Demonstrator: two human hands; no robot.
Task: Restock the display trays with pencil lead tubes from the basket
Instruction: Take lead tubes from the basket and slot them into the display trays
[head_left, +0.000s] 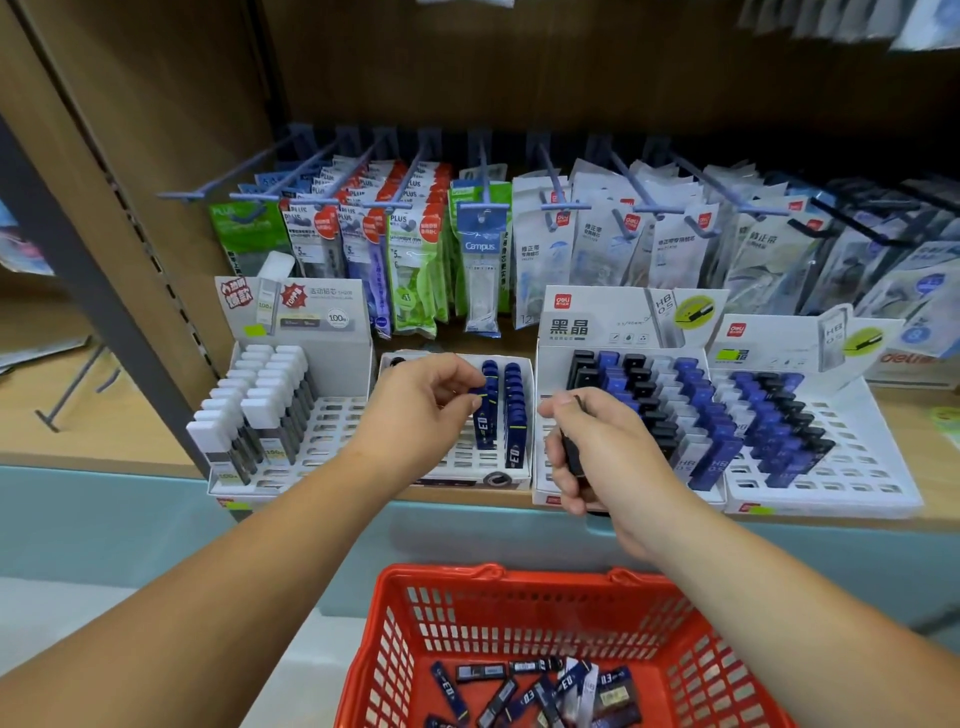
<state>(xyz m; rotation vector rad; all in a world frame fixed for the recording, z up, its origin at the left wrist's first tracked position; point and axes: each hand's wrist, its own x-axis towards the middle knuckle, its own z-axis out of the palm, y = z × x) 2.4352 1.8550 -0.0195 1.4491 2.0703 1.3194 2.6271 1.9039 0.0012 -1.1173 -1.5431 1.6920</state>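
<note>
A red basket (410, 613) below the shelf holds several loose lead tubes (530, 691), dark blue and black. Four white display trays stand in a row on the shelf. Over the second tray (470, 460), my left hand (415, 410) pinches the top of a dark blue tube (482, 421) that stands in a slot next to another row of blue tubes (514, 415). In front of the third tray (545, 480), my right hand (597, 452) is closed around several black tubes (571, 454), mostly hidden by the fingers.
The left tray (332, 441) holds white-capped tubes. The two right trays (831, 483) hold blue, black and white tubes. Packs of correction tape (597, 239) hang on pegs behind. A grey upright post (104, 306) rises at the left.
</note>
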